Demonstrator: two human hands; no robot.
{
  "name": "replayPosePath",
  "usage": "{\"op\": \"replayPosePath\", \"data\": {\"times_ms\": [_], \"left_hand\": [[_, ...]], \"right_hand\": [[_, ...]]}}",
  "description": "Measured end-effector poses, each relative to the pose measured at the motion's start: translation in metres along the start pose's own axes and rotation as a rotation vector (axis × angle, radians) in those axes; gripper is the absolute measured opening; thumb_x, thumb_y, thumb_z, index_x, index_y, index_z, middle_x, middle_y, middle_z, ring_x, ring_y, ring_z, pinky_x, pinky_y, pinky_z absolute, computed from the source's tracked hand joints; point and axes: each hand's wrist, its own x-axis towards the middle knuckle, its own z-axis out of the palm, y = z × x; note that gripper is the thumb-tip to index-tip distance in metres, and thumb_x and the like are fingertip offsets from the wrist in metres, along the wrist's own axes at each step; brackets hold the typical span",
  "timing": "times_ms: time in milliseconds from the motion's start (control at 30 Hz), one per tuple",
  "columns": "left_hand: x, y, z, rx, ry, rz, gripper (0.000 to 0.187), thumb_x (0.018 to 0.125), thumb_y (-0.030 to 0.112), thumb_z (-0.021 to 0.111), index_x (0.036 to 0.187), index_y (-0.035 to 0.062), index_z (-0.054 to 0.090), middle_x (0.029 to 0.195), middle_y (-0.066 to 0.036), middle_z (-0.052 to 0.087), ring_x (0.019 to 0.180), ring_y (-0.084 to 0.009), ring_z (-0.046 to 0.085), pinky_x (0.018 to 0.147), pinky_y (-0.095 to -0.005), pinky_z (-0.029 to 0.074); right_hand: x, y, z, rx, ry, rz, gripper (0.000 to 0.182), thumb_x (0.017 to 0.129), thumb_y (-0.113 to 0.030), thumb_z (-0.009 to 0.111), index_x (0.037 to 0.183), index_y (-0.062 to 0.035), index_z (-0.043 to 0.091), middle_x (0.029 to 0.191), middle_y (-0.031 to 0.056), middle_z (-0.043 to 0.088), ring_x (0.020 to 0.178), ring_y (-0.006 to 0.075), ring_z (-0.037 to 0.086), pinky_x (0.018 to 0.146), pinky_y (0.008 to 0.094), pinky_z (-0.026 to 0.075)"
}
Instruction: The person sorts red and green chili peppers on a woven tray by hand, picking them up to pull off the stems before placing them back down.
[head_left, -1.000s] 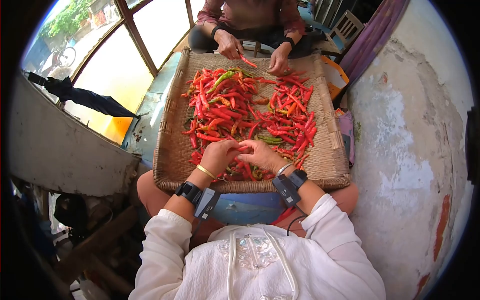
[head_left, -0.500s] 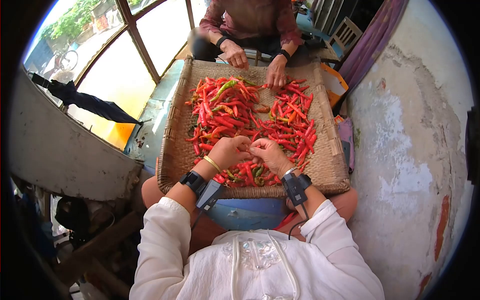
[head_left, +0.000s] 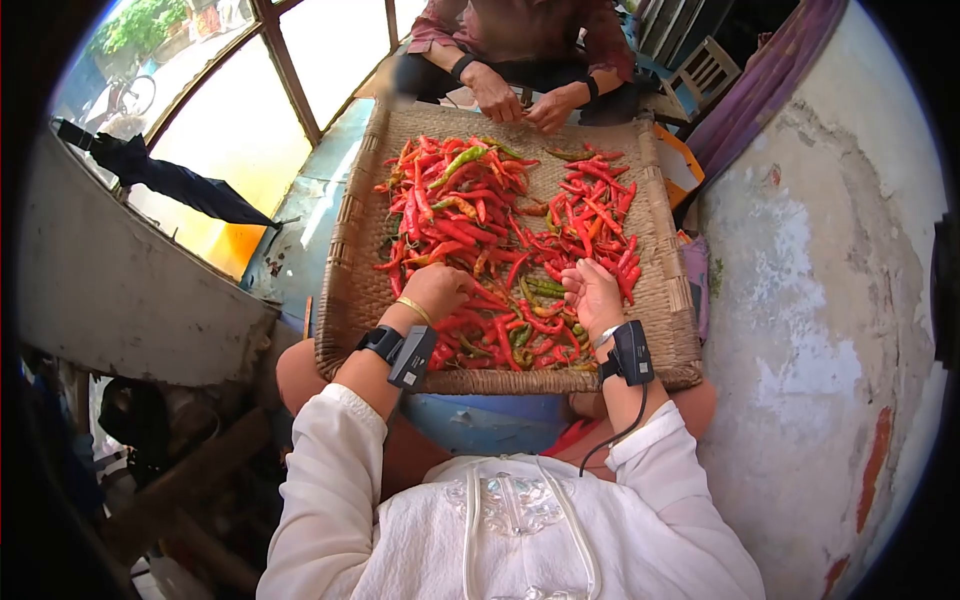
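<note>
A woven tray (head_left: 345,240) holds a heap of red peppers (head_left: 450,215), with some green ones among them. My left hand (head_left: 437,291) is low over the near left part of the peppers, its fingers curled together at the red ones; what is between its fingertips is hidden. On the right, my right hand (head_left: 593,293) is palm-inward with fingers bent together, beside several green peppers (head_left: 544,287). Anything in its pinch is too small to name. The two hands are apart, peppers lying between them.
Across the tray, a person's two hands (head_left: 522,104) meet above its far edge. A folded dark umbrella (head_left: 190,190) lies at the left by the window. A worn wall (head_left: 800,300) stands on the right. A wooden chair (head_left: 705,75) is at the back right.
My hands were together over the peppers and have moved apart, left hand leftward and right hand rightward. The other person's hands have left the peppers and come together.
</note>
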Motion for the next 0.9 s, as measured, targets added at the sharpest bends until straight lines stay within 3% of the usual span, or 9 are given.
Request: {"op": "replayPosePath", "data": {"times_ms": [67, 200, 267, 300, 400, 467, 567, 700, 900], "left_hand": [[0.0, -0.003, 0.01, 0.011, 0.123, 0.217, 0.016, 0.068, 0.016, 0.059, 0.083, 0.0113, 0.062, 0.077, -0.008, 0.061, 0.076, -0.0265, 0.058, 0.068, -0.0385, 0.046], [0.001, 0.002, 0.009, 0.097, 0.039, 0.167, 0.018, 0.068, 0.017, 0.059, 0.085, 0.0118, 0.062, 0.079, -0.008, 0.061, 0.079, -0.0267, 0.058, 0.069, -0.0384, 0.046], [0.0, 0.005, 0.004, 0.088, -0.058, 0.021, 0.02, 0.069, 0.016, 0.057, 0.088, 0.0129, 0.062, 0.081, -0.008, 0.062, 0.08, -0.0266, 0.058, 0.07, -0.0387, 0.046], [0.0, 0.003, 0.004, 0.091, -0.058, 0.023, 0.02, 0.069, 0.016, 0.057, 0.088, 0.0129, 0.062, 0.081, -0.008, 0.062, 0.08, -0.0266, 0.058, 0.07, -0.0387, 0.046], [0.001, -0.002, 0.007, 0.06, -0.049, 0.012, 0.019, 0.07, 0.016, 0.057, 0.088, 0.0124, 0.062, 0.08, -0.009, 0.062, 0.08, -0.0271, 0.058, 0.069, -0.0391, 0.046], [0.001, -0.003, 0.007, 0.017, -0.031, -0.024, 0.02, 0.068, 0.014, 0.059, 0.087, 0.01, 0.061, 0.08, -0.01, 0.061, 0.082, -0.0281, 0.057, 0.071, -0.0383, 0.046], [0.001, -0.002, 0.006, 0.01, 0.003, 0.046, 0.026, 0.067, 0.013, 0.06, 0.092, 0.0109, 0.061, 0.086, -0.01, 0.06, 0.084, -0.0275, 0.057, 0.072, -0.0367, 0.046], [0.001, 0.001, 0.009, 0.014, 0.031, 0.051, 0.032, 0.066, 0.012, 0.061, 0.098, 0.0127, 0.06, 0.095, -0.01, 0.056, 0.087, -0.0264, 0.056, 0.074, -0.0354, 0.046], [0.0, 0.004, 0.007, 0.123, -0.014, 0.048, 0.029, 0.069, 0.012, 0.058, 0.098, 0.0145, 0.061, 0.099, -0.007, 0.052, 0.087, -0.0242, 0.057, 0.074, -0.0355, 0.047]], "right_hand": [[-0.006, 0.007, 0.013, -0.406, -0.229, 0.036, 0.035, 0.083, -0.018, 0.055, 0.113, -0.001, 0.046, 0.08, 0.0067, 0.059, 0.06, 0.0111, 0.057, 0.045, 0.0195, 0.043], [-0.007, 0.03, 0.032, -0.872, -0.542, 0.049, 0.035, 0.08, -0.013, 0.054, 0.111, 0.0021, 0.05, 0.087, 0.0095, 0.059, 0.065, 0.0119, 0.058, 0.049, 0.0216, 0.045], [0.004, 0.049, 0.035, -1.076, -0.684, -0.229, 0.036, 0.078, -0.013, 0.055, 0.111, 0.0015, 0.05, 0.092, 0.0112, 0.06, 0.072, 0.0147, 0.059, 0.061, 0.026, 0.048], [0.006, 0.056, 0.038, -1.046, -0.666, -0.199, 0.039, 0.076, -0.013, 0.057, 0.113, -0.0003, 0.05, 0.093, 0.0122, 0.06, 0.077, 0.0178, 0.059, 0.07, 0.0287, 0.048], [0.01, 0.067, 0.046, -1.161, -0.679, -0.32, 0.041, 0.075, -0.013, 0.059, 0.113, -0.0014, 0.05, 0.091, 0.0129, 0.061, 0.076, 0.019, 0.06, 0.07, 0.0292, 0.047], [0.007, 0.066, 0.053, -1.194, -0.638, -0.223, 0.039, 0.072, -0.016, 0.061, 0.109, -0.0047, 0.054, 0.087, 0.0128, 0.062, 0.078, 0.0229, 0.06, 0.071, 0.0319, 0.047], [0.007, 0.072, 0.057, -1.44, -0.564, -0.376, 0.028, 0.069, -0.025, 0.064, 0.092, -0.0107, 0.062, 0.082, 0.011, 0.062, 0.079, 0.0282, 0.059, 0.073, 0.036, 0.046], [0.003, 0.063, 0.058, -1.575, -0.554, -0.336, 0.027, 0.068, -0.027, 0.063, 0.09, -0.0117, 0.062, 0.087, 0.0116, 0.061, 0.083, 0.0288, 0.058, 0.075, 0.0373, 0.045], [-0.003, 0.07, 0.059, -1.717, -0.572, -0.57, 0.023, 0.069, -0.026, 0.062, 0.084, -0.008, 0.063, 0.09, 0.0123, 0.056, 0.088, 0.0296, 0.054, 0.076, 0.0373, 0.043]]}}
